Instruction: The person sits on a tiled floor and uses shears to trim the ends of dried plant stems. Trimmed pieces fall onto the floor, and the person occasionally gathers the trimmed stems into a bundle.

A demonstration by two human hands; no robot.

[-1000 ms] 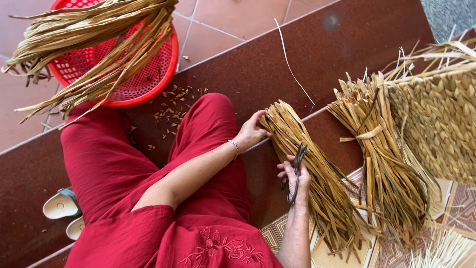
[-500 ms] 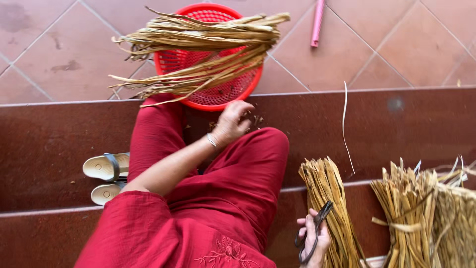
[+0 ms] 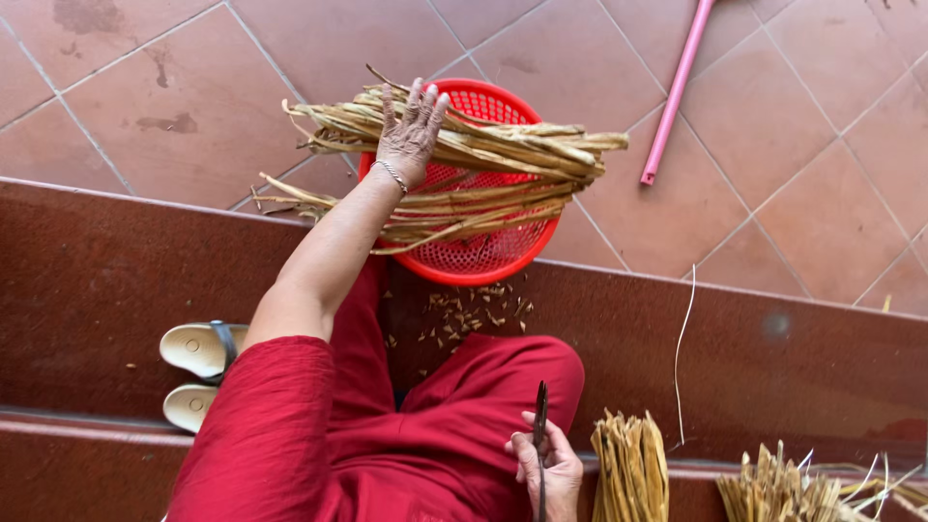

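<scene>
— Where is your left hand (image 3: 411, 121)?

— It lies with fingers spread on the dried reed strips (image 3: 464, 169) piled across the red basket (image 3: 483, 261) on the tiled floor; it grips nothing.

— And your right hand (image 3: 548, 471)?

— It sits low by your knee, closed around dark scissors (image 3: 540, 425) pointing up, just beside a standing reed bundle (image 3: 630, 469). White sandals (image 3: 198, 372) rest by your left side, and a pink stick (image 3: 675, 92) lies beyond the basket.

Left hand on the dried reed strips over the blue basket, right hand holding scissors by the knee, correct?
Not quite: the basket is red, not blue, as the head view shows. The left hand does rest on the dried reed strips over it, and the right hand holds scissors by the knee.
</scene>
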